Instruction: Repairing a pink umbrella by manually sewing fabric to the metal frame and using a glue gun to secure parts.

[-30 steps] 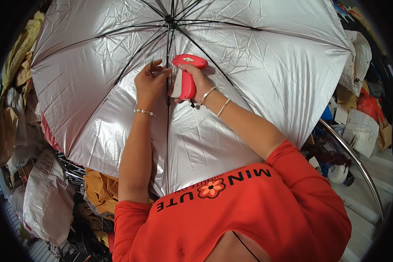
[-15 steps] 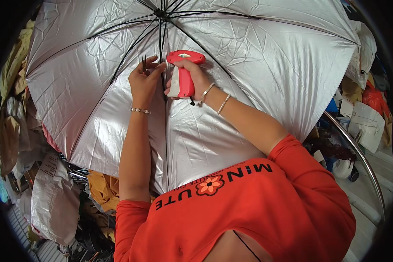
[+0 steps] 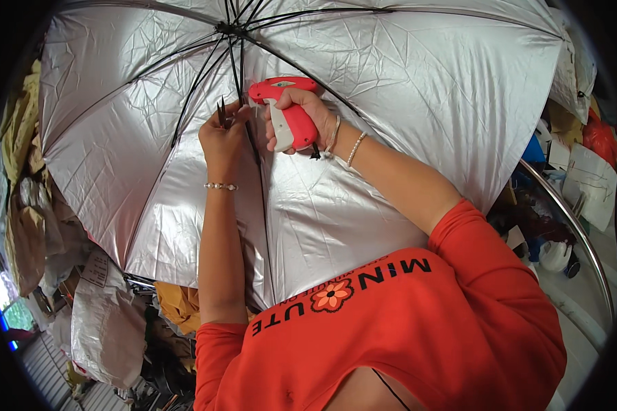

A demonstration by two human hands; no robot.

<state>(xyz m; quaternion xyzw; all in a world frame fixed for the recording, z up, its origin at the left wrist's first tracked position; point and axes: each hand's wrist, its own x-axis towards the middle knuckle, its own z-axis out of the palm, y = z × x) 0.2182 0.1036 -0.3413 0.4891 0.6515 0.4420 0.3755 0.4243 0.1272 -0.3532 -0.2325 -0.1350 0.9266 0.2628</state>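
Observation:
An opened umbrella (image 3: 404,103) spreads its silver inner side in front of me, with black ribs meeting at a hub (image 3: 227,29) near the top. My right hand (image 3: 315,113) is wrapped round the handle of a red and white tagging gun (image 3: 300,127). Its nose points left, toward my other hand and close to a black rib (image 3: 250,130). On the left side of that rib, my left hand (image 3: 223,140) is closed, thumb and fingers near the gun's nose. Dark pointed blades, apparently of thread snips (image 3: 221,114), stick up from its fingers. What the fingertips pinch is too small to tell.
Bags and crumpled wrapping (image 3: 103,329) are piled at the lower left, beside orange-brown cloth (image 3: 178,305). A curved metal tube (image 3: 579,226) runs down the right side. Beyond it lie a red plastic bag (image 3: 602,140) and other clutter.
The tagging gun has tilted, its nose shifting left toward my left hand and its handle base swinging right. The umbrella's hub has shifted left in view. Both hands keep their hold.

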